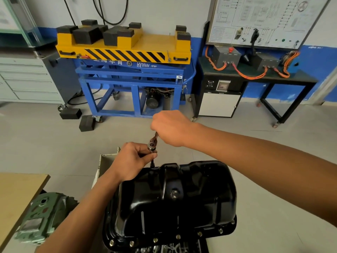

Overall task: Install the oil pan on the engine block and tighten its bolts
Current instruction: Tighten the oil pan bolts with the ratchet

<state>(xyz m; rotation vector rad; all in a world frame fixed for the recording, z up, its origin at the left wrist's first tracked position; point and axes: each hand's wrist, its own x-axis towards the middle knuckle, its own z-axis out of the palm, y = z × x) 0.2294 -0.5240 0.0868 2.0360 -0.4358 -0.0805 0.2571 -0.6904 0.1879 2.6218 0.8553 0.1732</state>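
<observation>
Left hand (134, 159), right hand (171, 127) grip ratchet (152, 142); pan (191, 203) below.

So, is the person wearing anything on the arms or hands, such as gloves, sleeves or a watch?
No. The left hand and the right hand are bare, without gloves or rings. The left forearm and the right forearm are uncovered as far as the picture shows: no sleeve, watch or band.

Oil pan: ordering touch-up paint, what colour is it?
The oil pan is glossy black; head view shows it best.

Blue-framed yellow lift table (125, 46), grey drawer cabinet (27, 79), wiring board (262, 21).
</observation>
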